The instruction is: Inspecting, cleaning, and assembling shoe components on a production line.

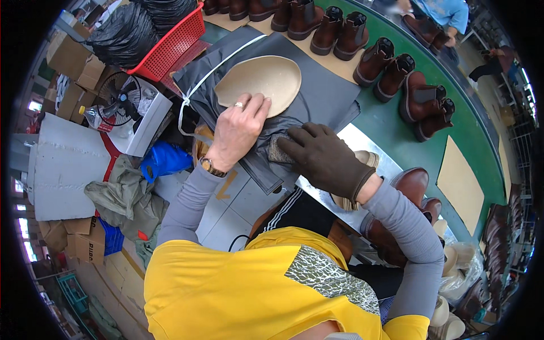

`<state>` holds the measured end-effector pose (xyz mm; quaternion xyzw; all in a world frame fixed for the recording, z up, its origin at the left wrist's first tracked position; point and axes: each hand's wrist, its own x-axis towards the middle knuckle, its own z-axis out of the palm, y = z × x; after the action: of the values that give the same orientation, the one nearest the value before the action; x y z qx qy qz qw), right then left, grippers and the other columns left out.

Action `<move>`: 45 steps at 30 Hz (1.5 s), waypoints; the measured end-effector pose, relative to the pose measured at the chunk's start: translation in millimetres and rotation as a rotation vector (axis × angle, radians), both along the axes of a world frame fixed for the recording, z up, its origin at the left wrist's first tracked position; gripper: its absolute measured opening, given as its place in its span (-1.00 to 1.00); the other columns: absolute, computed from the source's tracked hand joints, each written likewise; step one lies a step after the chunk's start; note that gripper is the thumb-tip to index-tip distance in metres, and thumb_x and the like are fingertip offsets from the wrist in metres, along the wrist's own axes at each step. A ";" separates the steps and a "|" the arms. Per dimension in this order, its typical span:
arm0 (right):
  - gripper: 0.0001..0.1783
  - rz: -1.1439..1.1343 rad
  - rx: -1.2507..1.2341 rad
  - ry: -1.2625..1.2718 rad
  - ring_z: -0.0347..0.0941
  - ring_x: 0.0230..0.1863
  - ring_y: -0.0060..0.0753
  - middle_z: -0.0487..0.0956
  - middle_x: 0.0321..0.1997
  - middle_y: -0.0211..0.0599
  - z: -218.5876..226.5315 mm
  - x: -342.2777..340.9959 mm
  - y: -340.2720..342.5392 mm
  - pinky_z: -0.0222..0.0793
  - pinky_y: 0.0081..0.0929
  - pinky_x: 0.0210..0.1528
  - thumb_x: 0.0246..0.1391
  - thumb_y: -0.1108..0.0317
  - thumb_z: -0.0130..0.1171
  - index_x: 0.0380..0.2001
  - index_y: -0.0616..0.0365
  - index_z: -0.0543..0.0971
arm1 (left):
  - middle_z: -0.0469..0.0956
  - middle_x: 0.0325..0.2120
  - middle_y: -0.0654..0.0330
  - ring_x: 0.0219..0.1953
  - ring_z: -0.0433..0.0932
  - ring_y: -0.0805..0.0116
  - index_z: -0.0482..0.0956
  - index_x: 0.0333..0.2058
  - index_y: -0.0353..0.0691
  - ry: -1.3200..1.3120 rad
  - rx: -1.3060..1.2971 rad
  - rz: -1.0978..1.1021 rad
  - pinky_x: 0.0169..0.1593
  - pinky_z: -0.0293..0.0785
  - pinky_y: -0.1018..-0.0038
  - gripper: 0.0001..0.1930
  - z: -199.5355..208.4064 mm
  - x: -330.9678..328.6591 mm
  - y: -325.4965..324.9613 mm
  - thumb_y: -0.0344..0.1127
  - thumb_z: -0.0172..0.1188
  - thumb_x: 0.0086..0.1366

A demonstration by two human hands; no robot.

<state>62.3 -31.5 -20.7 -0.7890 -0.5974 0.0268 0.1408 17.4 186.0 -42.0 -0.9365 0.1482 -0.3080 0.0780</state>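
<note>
A beige oval piece (269, 79), shallow and smooth like a shell, lies on dark grey plastic sheeting (328, 76). My left hand (242, 127), bare with a ring and a wristwatch, is closed at its near edge; the fingers bend over the rim and the thumb is hidden. Just to the right, my right hand (326, 158) wears a dark brown glove. Its fingers wrap over a rough grey block (279, 150) that rests on the crumpled near part of the sheeting. The glove covers much of this block.
Brown ankle boots (377, 59) line the green table (425, 130). More boots (411, 187) and a stack of beige soles (362, 164) sit beside my right arm. A red basket (170, 48) with black bags, and a fan (120, 97), stand left. Another person (447, 14) handles a boot at far right.
</note>
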 end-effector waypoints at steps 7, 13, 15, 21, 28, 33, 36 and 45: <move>-0.44 0.014 -0.111 -0.015 0.35 0.09 -0.08 0.43 0.09 -0.12 14.6 4.4 -25.5 0.28 -0.24 0.14 -0.11 0.49 0.13 0.07 0.09 0.43 | 0.45 0.05 -0.01 0.09 0.44 0.01 0.52 -0.08 -0.24 0.317 -0.193 -0.086 0.01 0.51 0.30 -0.56 14.7 -19.0 10.4 -0.09 0.26 0.14; -0.51 -0.012 0.085 -0.143 0.36 0.04 -0.08 0.45 0.01 -0.13 9.5 20.1 -4.5 0.32 -0.25 0.08 -0.13 0.51 0.15 -0.01 0.12 0.48 | 0.41 0.13 0.02 0.16 0.40 0.00 0.57 -0.06 -0.17 0.275 -0.119 -0.133 0.04 0.51 0.28 -0.58 0.4 -19.5 12.2 -0.12 0.31 0.14; -0.40 -0.064 0.076 -0.074 0.33 0.13 0.00 0.39 0.14 -0.06 17.0 13.5 -11.7 0.28 -0.19 0.17 -0.18 0.59 0.12 0.07 0.12 0.42 | 0.49 0.04 0.07 0.09 0.47 0.04 0.59 -0.14 -0.18 0.216 -0.118 -0.162 -0.03 0.55 0.31 -0.70 -2.6 -17.3 14.5 -0.25 0.29 0.15; -0.46 0.061 0.316 -0.277 0.33 0.14 -0.04 0.37 0.19 -0.10 21.0 -4.1 -16.0 0.30 -0.16 0.20 -0.15 0.44 0.18 0.02 0.07 0.46 | 0.54 -0.44 -0.01 -0.33 0.60 0.07 0.54 -0.32 -0.32 0.099 -0.652 -0.037 -0.34 0.48 0.27 -0.88 -2.4 9.0 31.9 -0.39 0.17 0.21; -0.38 0.014 0.294 -0.080 0.35 0.12 -0.10 0.43 0.10 -0.19 6.8 11.7 24.6 0.24 -0.23 0.20 -0.18 0.15 0.35 0.01 0.09 0.45 | 0.41 -0.60 0.17 -0.47 0.30 0.57 0.53 -0.27 -0.40 0.446 -1.218 -0.220 -0.36 0.37 0.48 -0.77 -7.5 53.6 60.7 -0.30 0.07 0.34; -0.63 -0.096 0.343 -0.233 0.45 -0.14 -0.20 0.50 -0.28 -0.29 -6.7 39.4 57.2 0.33 -0.28 -0.04 -0.15 0.25 0.26 -0.22 0.09 0.48 | 0.40 -0.66 0.14 -0.54 0.26 0.50 0.51 -0.40 -0.40 0.620 -1.120 -0.093 -0.42 0.31 0.43 -0.71 13.1 51.0 56.4 -0.23 0.11 0.33; -0.56 -0.095 0.206 -0.327 0.43 -0.16 -0.16 0.49 -0.23 -0.27 -9.2 49.2 59.7 0.36 -0.24 -0.13 -0.14 0.33 0.25 -0.11 0.09 0.49 | 0.53 -0.58 0.08 -0.56 0.48 0.18 0.55 -0.36 -0.37 0.188 -1.028 -0.040 -0.41 0.40 0.37 -0.75 19.8 39.3 35.3 -0.24 0.13 0.31; -0.76 -0.184 0.186 -0.081 0.47 -0.19 -0.08 0.52 -0.28 -0.22 34.8 30.2 5.7 0.39 -0.21 -0.16 -0.12 0.38 0.21 -0.29 0.13 0.54 | 0.50 -0.37 0.13 -0.32 0.55 0.14 0.53 -0.18 -0.25 0.072 -0.250 -0.118 -0.27 0.51 0.34 -0.68 19.5 1.8 -32.3 -0.47 0.22 0.02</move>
<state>92.5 -25.9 14.2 -0.8246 -0.5275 -0.0736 0.1908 19.2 153.8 -22.4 -0.9389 0.1663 -0.2946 -0.0630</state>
